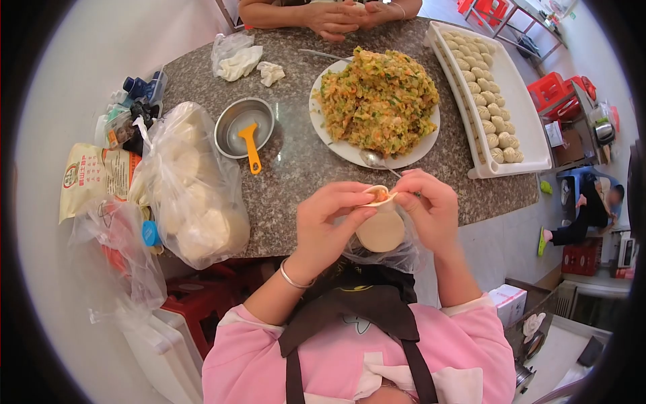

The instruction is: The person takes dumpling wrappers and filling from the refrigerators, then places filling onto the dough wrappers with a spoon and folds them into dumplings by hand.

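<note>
A dumpling wrapper point(382, 200) with orange-flecked filling in its open top is held up between my two hands. My left hand point(331, 214) pinches its left edge with thumb and fingers, and a bangle sits on that wrist. On the opposite edge, the fingers of my right hand point(426, 199) are closed. Just below lies a stack of round wrappers point(381, 233) on a clear plastic bag. Beyond my hands is a white plate point(321, 129) heaped with chopped filling point(377, 97). A metal spoon point(372, 159) rests at the plate's near rim.
A metal bowl point(229, 121) holds an orange-handled tool point(249, 145). At the left, a plastic bag of pale dough wrappers point(198, 195) stands near packets. The white tray point(531, 121) at right bears rows of pleated dumplings point(494, 111). Another person's hands point(340, 17) rest across the table.
</note>
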`<state>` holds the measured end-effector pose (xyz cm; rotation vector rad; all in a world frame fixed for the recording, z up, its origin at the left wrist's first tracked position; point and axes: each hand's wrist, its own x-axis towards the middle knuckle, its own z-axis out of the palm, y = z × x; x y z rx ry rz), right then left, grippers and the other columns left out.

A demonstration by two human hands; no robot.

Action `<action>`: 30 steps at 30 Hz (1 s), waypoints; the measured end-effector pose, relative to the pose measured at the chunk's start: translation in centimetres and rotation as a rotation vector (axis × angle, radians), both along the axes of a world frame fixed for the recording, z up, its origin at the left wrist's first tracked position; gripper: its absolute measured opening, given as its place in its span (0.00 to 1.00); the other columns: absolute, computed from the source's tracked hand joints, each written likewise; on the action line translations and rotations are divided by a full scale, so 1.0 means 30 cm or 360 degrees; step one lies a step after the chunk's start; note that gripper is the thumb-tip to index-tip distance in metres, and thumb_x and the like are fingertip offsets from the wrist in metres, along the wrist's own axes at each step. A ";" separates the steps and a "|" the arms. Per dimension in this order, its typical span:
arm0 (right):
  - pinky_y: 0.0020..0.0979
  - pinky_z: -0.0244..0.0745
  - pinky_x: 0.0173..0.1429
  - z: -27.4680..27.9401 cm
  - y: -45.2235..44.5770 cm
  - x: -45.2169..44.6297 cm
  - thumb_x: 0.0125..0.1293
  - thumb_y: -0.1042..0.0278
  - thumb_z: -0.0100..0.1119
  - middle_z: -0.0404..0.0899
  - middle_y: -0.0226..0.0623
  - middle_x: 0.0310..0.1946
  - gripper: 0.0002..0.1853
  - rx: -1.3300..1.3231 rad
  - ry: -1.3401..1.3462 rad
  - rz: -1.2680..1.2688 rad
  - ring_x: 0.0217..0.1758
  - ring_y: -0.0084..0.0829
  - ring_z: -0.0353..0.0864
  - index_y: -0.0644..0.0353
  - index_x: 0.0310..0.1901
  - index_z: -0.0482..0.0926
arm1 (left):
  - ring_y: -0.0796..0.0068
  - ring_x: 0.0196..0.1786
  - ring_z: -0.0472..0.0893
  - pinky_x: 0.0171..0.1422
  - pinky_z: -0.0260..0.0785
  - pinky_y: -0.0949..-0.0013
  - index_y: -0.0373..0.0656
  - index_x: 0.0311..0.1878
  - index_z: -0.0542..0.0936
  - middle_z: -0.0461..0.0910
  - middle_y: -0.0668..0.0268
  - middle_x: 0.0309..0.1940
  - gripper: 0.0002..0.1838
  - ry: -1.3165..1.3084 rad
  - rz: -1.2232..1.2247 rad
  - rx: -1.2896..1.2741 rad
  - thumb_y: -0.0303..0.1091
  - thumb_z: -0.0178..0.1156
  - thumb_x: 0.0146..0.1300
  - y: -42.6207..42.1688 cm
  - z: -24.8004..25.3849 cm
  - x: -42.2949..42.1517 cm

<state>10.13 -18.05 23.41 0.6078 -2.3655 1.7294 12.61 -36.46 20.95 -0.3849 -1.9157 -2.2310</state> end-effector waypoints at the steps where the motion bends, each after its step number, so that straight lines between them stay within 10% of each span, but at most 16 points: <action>1: 0.32 0.72 0.48 0.009 0.007 -0.006 0.55 0.76 0.63 0.79 0.36 0.29 0.03 -0.0085 -0.0201 0.0159 0.37 0.34 0.79 0.63 0.32 0.80 | 0.70 0.46 0.82 0.47 0.78 0.72 0.37 0.42 0.82 0.81 0.56 0.43 0.11 -0.0006 -0.0001 -0.0001 0.21 0.66 0.54 -0.010 0.001 0.000; 8: 0.30 0.73 0.43 0.024 -0.007 -0.002 0.55 0.75 0.64 0.79 0.37 0.31 0.04 0.0035 -0.0040 0.0157 0.36 0.32 0.79 0.64 0.32 0.79 | 0.71 0.45 0.82 0.48 0.76 0.73 0.34 0.40 0.82 0.80 0.56 0.43 0.08 0.0088 -0.0067 -0.0230 0.18 0.62 0.57 -0.015 0.019 -0.001; 17: 0.42 0.67 0.60 0.002 -0.027 0.009 0.55 0.75 0.64 0.79 0.37 0.29 0.03 0.0284 0.0182 -0.0019 0.35 0.34 0.79 0.62 0.31 0.79 | 0.70 0.43 0.83 0.46 0.77 0.71 0.39 0.44 0.82 0.82 0.60 0.42 0.12 0.0044 0.0080 -0.0474 0.24 0.65 0.55 -0.005 0.039 -0.011; 30: 0.30 0.72 0.43 0.017 -0.005 -0.001 0.55 0.74 0.64 0.78 0.37 0.29 0.05 0.0036 -0.0110 0.0132 0.36 0.31 0.78 0.65 0.31 0.79 | 0.71 0.42 0.84 0.44 0.78 0.73 0.39 0.40 0.84 0.82 0.59 0.41 0.08 0.0095 -0.0019 -0.0331 0.23 0.65 0.56 0.003 0.041 -0.009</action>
